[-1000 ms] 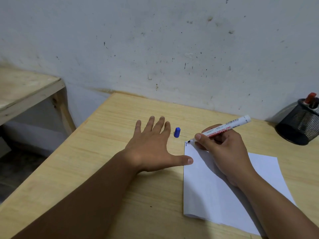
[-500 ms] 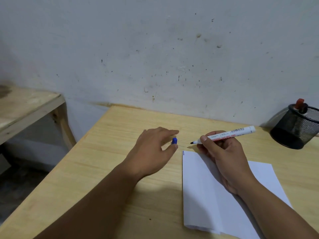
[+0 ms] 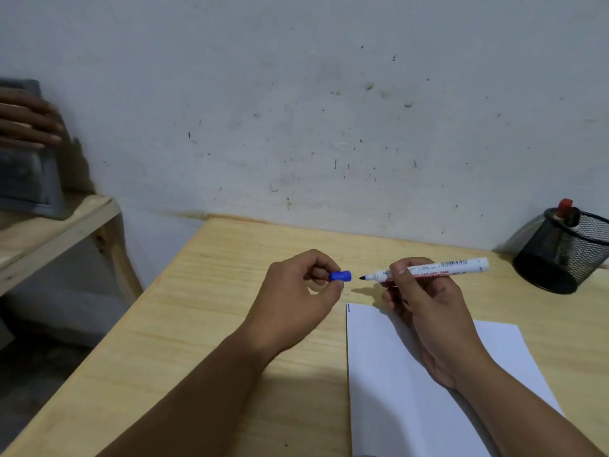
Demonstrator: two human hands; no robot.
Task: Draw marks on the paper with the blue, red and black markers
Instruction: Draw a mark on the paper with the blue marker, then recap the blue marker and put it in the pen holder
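At far left, blurred hand (image 3: 28, 122) cut off.

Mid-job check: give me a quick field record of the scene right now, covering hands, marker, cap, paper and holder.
left hand: pinching the blue cap, raised off the table
right hand: gripping the marker, held level, tip pointing at the cap
cap and tip: apart, small gap, roughly in line
paper: flat on table, one short dark mark at its far left corner
mesh holder: far right, red-capped and black-capped markers inside
likely next step: recapping, judged from the alignment
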